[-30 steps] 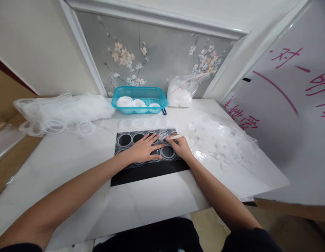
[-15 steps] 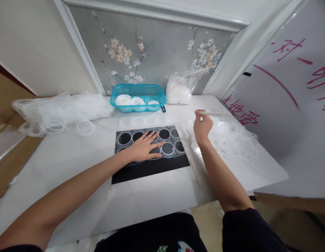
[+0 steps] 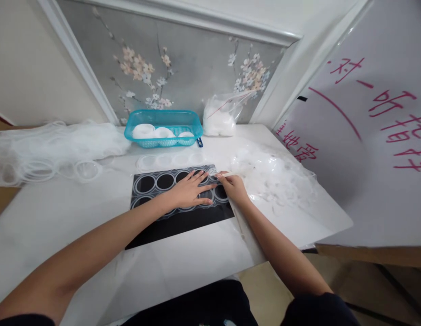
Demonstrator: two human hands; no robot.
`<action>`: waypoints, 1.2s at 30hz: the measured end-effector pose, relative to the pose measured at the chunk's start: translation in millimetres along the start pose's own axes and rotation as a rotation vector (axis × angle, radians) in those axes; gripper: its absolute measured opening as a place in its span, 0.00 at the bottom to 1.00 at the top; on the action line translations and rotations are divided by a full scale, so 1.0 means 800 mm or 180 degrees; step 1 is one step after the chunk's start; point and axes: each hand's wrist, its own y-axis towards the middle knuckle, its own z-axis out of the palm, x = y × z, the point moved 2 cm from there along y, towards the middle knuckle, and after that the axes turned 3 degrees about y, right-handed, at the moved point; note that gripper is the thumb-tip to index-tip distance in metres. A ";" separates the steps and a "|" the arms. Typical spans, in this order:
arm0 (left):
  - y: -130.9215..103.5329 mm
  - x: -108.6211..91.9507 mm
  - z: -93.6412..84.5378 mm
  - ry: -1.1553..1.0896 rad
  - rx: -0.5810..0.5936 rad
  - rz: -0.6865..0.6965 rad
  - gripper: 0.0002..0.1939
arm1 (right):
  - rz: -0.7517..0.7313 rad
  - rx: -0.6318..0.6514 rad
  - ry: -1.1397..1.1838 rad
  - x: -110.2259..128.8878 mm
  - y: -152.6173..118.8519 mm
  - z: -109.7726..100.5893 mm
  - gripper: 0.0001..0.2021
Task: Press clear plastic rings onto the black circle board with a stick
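My left hand (image 3: 189,191) lies flat with its fingers spread on a clear sheet with rows of white-rimmed circles (image 3: 165,181). Under that sheet is a black mat (image 3: 183,226). At the sheet's upper right corner, my right hand (image 3: 232,184) is closed round a thin white stick (image 3: 229,174), its tip end down by the circles. The fingertips of the two hands are close together. Just behind the mat rests a translucent strip of round shapes (image 3: 171,160).
A blue basket (image 3: 162,116) holds white ring stacks. Beside it stands a bag of white material (image 3: 220,118). White rings (image 3: 60,145) are heaped at left, clear plastic pieces (image 3: 278,174) at right. A whiteboard (image 3: 366,190) borders the table's right side.
My right hand has come left and down with the stick to the sheet's corner. My left hand remains spread on the sheet. The whole view has shifted slightly.
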 end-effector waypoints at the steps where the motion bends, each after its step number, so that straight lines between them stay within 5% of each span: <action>1: -0.001 0.000 0.001 -0.0001 0.0015 -0.0007 0.35 | -0.0031 0.0005 -0.0013 0.000 -0.001 0.000 0.20; 9: -0.003 0.001 0.005 0.0067 -0.0168 0.0028 0.34 | -0.0466 -0.0147 -0.1080 0.003 0.008 -0.003 0.12; 12: -0.003 0.000 0.004 0.0079 -0.0165 0.0045 0.34 | -0.0262 -0.0929 -0.1331 0.009 0.035 -0.040 0.17; 15: -0.009 -0.004 -0.001 0.0195 -0.0263 -0.0006 0.33 | -0.0148 -0.1583 -0.1105 0.020 0.022 -0.061 0.20; 18: -0.022 -0.014 -0.005 0.0309 -0.0479 0.0144 0.31 | -0.0043 -0.0406 -0.0580 0.027 -0.033 -0.036 0.16; 20: -0.032 -0.023 -0.003 0.0270 -0.0484 0.0459 0.31 | 0.0104 -0.0146 -0.0255 0.029 -0.072 -0.018 0.15; 23: -0.040 -0.030 0.002 0.0122 -0.0363 0.0599 0.33 | 0.0362 -0.0196 0.0010 0.029 -0.099 -0.007 0.15; 29: -0.043 -0.030 0.009 -0.0005 -0.0133 0.0501 0.35 | 0.0501 -0.0218 0.0053 0.026 -0.088 -0.012 0.15; 36: -0.046 -0.031 0.008 -0.0044 -0.0078 0.0467 0.35 | -0.0073 -0.0052 -0.0572 0.027 -0.098 -0.005 0.13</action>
